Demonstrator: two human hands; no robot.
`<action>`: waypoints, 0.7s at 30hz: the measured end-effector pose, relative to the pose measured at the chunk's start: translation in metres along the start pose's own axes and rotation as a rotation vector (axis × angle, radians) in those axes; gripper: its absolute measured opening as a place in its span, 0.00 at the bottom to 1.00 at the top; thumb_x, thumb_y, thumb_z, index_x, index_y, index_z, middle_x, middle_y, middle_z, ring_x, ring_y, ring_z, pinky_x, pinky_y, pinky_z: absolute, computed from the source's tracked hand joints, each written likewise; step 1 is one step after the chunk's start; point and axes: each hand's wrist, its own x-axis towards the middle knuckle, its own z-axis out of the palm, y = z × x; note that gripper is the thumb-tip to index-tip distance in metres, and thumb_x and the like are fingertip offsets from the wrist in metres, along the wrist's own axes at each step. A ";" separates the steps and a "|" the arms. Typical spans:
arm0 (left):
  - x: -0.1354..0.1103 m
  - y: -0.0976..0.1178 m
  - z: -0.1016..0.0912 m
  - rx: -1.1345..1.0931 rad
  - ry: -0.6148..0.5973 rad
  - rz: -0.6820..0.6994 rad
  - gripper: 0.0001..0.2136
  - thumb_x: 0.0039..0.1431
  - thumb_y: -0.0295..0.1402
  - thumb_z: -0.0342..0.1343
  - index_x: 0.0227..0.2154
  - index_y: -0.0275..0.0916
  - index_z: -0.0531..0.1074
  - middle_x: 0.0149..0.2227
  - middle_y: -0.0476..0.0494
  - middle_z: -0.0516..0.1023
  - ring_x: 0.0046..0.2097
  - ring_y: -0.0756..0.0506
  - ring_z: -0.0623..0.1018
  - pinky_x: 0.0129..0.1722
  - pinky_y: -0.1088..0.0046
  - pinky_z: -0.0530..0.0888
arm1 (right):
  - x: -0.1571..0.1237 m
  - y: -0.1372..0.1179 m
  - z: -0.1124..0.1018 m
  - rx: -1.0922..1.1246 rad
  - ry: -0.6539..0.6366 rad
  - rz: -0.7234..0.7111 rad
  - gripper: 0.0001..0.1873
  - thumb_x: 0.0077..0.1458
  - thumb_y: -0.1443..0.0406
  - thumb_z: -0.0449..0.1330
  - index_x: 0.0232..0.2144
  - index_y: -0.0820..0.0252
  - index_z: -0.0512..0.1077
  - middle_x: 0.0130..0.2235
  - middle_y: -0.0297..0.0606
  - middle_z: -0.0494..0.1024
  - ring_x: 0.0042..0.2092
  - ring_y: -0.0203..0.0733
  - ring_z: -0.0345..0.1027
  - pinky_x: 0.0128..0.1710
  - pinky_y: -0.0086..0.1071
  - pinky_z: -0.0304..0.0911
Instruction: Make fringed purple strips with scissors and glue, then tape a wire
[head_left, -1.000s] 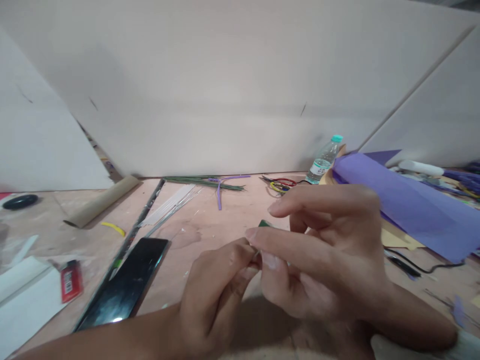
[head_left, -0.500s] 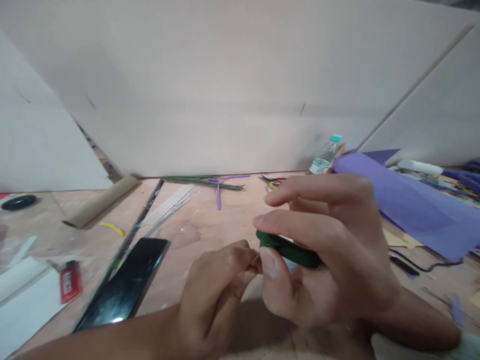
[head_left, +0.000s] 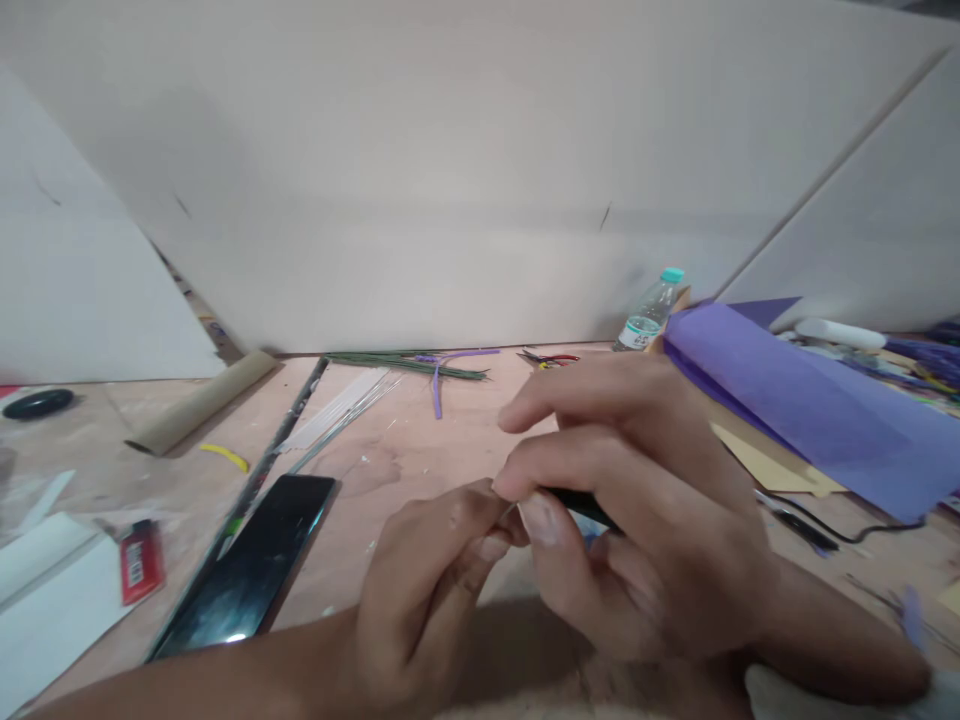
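Observation:
My right hand (head_left: 637,520) is closed round a roll of dark green tape (head_left: 583,503), mostly hidden by the fingers. Its thumb and index finger pinch together at the left end of the roll, right against my left fingertips. My left hand (head_left: 442,560) is closed in a pinch on a thin wire (head_left: 513,508), of which only a short bit shows. Beyond the hands lies a bundle of green stems (head_left: 397,362), with purple strips (head_left: 437,390) across it. Thin bare wires (head_left: 345,420) lie left of these.
A phone (head_left: 247,570), a red box (head_left: 141,562) and a cardboard tube (head_left: 202,405) lie on the left. Pliers (head_left: 547,359) and a water bottle (head_left: 649,312) are at the back by the white panel. Purple sheets (head_left: 810,410) and a black pen (head_left: 806,530) lie on the right.
My right hand has turned and shifted slightly left, its fingertips now meeting my left ones. More of the tape roll is covered. My left hand stays almost still.

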 end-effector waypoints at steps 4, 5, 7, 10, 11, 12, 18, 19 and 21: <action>-0.005 0.000 0.002 0.013 0.059 -0.054 0.09 0.79 0.30 0.49 0.44 0.42 0.73 0.34 0.48 0.81 0.35 0.49 0.82 0.36 0.75 0.79 | 0.005 0.001 -0.001 0.045 -0.069 -0.077 0.10 0.62 0.75 0.57 0.40 0.56 0.73 0.44 0.37 0.85 0.44 0.42 0.78 0.54 0.43 0.76; -0.007 0.000 0.003 0.012 0.071 -0.066 0.08 0.79 0.30 0.49 0.43 0.43 0.73 0.34 0.48 0.81 0.35 0.49 0.82 0.36 0.75 0.78 | 0.005 0.001 -0.002 0.040 -0.076 -0.079 0.10 0.62 0.74 0.57 0.40 0.57 0.73 0.44 0.38 0.85 0.45 0.43 0.78 0.54 0.43 0.75; -0.009 0.001 0.004 0.005 0.077 -0.087 0.08 0.79 0.30 0.50 0.42 0.43 0.73 0.34 0.48 0.81 0.35 0.48 0.81 0.36 0.73 0.79 | 0.005 0.001 -0.004 0.020 -0.087 -0.078 0.08 0.63 0.74 0.57 0.40 0.58 0.73 0.44 0.39 0.85 0.46 0.44 0.78 0.55 0.44 0.75; -0.008 0.002 0.005 -0.016 0.085 -0.114 0.10 0.79 0.31 0.50 0.40 0.43 0.73 0.33 0.47 0.80 0.34 0.47 0.80 0.35 0.70 0.77 | 0.005 0.000 -0.005 -0.013 -0.095 -0.080 0.08 0.66 0.73 0.56 0.40 0.57 0.72 0.44 0.39 0.85 0.45 0.45 0.77 0.55 0.48 0.73; -0.007 0.002 0.005 -0.026 0.090 -0.120 0.10 0.80 0.31 0.50 0.39 0.43 0.73 0.33 0.47 0.80 0.34 0.47 0.79 0.34 0.70 0.77 | 0.005 0.000 -0.004 -0.020 -0.097 -0.079 0.08 0.67 0.72 0.55 0.41 0.56 0.72 0.44 0.39 0.85 0.45 0.45 0.76 0.55 0.49 0.73; -0.005 0.002 0.004 -0.036 0.099 -0.117 0.10 0.79 0.31 0.50 0.39 0.43 0.73 0.32 0.47 0.79 0.33 0.47 0.78 0.33 0.70 0.76 | 0.005 0.001 -0.003 -0.026 -0.089 -0.080 0.08 0.68 0.72 0.55 0.41 0.56 0.72 0.44 0.39 0.85 0.45 0.46 0.76 0.54 0.49 0.72; 0.009 0.002 -0.006 -0.103 0.020 -0.234 0.07 0.79 0.32 0.52 0.42 0.43 0.73 0.27 0.54 0.74 0.26 0.53 0.71 0.28 0.76 0.70 | 0.008 0.009 0.003 -0.071 -0.053 -0.049 0.09 0.68 0.73 0.56 0.38 0.55 0.72 0.43 0.41 0.83 0.42 0.48 0.76 0.51 0.50 0.73; 0.012 0.002 -0.008 -0.112 0.025 -0.265 0.04 0.79 0.32 0.52 0.45 0.43 0.72 0.28 0.54 0.75 0.25 0.54 0.71 0.27 0.77 0.70 | 0.008 0.010 0.004 -0.068 -0.047 -0.042 0.08 0.68 0.73 0.56 0.39 0.55 0.72 0.43 0.41 0.83 0.42 0.48 0.76 0.50 0.50 0.72; 0.016 0.003 -0.012 -0.112 0.039 -0.293 0.02 0.78 0.31 0.54 0.47 0.44 0.70 0.29 0.56 0.78 0.24 0.55 0.72 0.25 0.79 0.69 | 0.006 0.012 0.007 -0.048 -0.026 -0.036 0.07 0.68 0.73 0.57 0.40 0.57 0.71 0.43 0.41 0.82 0.44 0.47 0.76 0.50 0.49 0.72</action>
